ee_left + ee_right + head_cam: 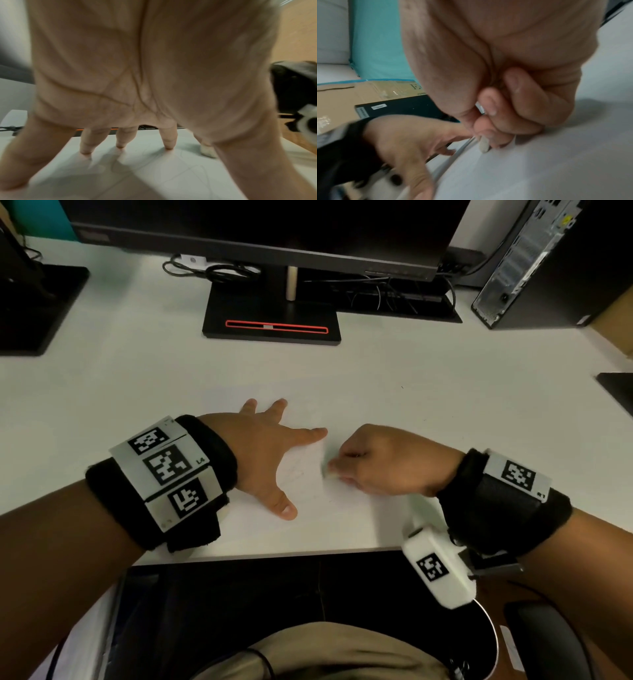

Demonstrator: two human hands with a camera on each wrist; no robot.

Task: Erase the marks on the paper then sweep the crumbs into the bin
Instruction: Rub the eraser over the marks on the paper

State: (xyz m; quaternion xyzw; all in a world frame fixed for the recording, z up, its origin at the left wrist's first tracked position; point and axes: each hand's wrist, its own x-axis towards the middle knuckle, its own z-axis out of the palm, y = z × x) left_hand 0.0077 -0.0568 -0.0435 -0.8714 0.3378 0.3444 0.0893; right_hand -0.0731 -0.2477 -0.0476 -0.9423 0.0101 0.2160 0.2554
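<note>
The left hand (263,446) is spread wide, fingertips (169,146) pressed flat on the white paper sheet (308,484) on the white counter (445,405). At its 3 o'clock, a small white eraser (483,146) is pinched in the curled right hand (380,460) against the paper, where faint pencil marks (294,470) are seen.

An office workstation: beyond the hands a black monitor (267,231) on its stand (272,325) sits on the white table (445,405), tangled cables (219,270) behind it, a desktop computer tower (534,261) far right.
</note>
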